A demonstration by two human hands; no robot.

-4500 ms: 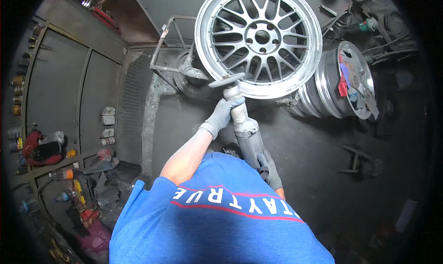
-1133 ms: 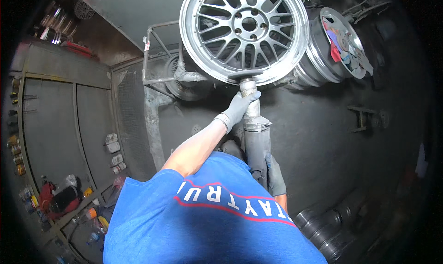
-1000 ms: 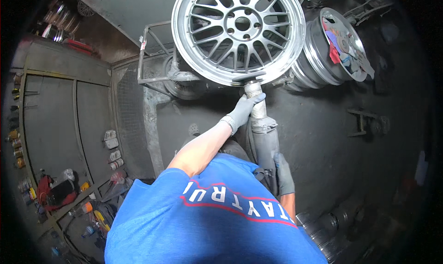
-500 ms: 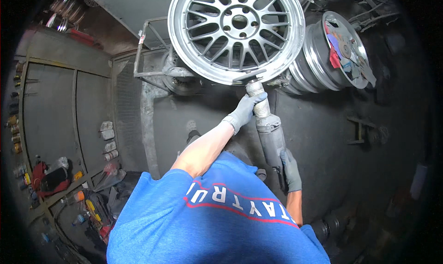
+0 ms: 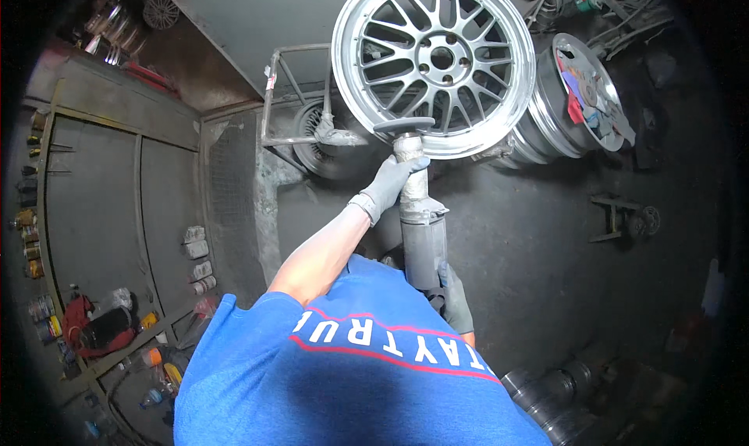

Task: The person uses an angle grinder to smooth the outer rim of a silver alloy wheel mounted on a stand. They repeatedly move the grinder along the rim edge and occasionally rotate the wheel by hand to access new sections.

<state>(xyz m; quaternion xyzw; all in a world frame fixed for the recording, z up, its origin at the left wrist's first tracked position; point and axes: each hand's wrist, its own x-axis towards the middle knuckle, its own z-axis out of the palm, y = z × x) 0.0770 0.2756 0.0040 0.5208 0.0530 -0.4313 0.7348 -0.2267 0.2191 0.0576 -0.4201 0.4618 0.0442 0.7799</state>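
Note:
A grey power sander (image 5: 424, 243) with a wrapped neck and a round pad (image 5: 403, 124) is in both my gloved hands. My left hand (image 5: 388, 182) is closed around the pale wrapped neck, just below the pad. At the rear of the body, my right hand (image 5: 456, 299) grips the tool, its fingers partly hidden. The pad overlaps the lower left rim of a silver multi-spoke wheel (image 5: 455, 143); whether it touches the metal I cannot tell. The wheel faces me, with a round centre hole and several bolt holes.
Right of the wheel, more rims (image 5: 550, 122) lie on their sides, with coloured sheets (image 5: 587, 95) at the end one. A metal tube frame (image 5: 269, 106) stands on the left, near another spoked wheel (image 5: 308, 138). Shelving with cans (image 5: 35, 243) lines the far left. Stacked rims (image 5: 538, 399) sit lower right.
Both hands and the sander have shifted left along the wheel's lower rim. The pad now shows more of its flat face. My view has turned, so the wheel appears farther right.

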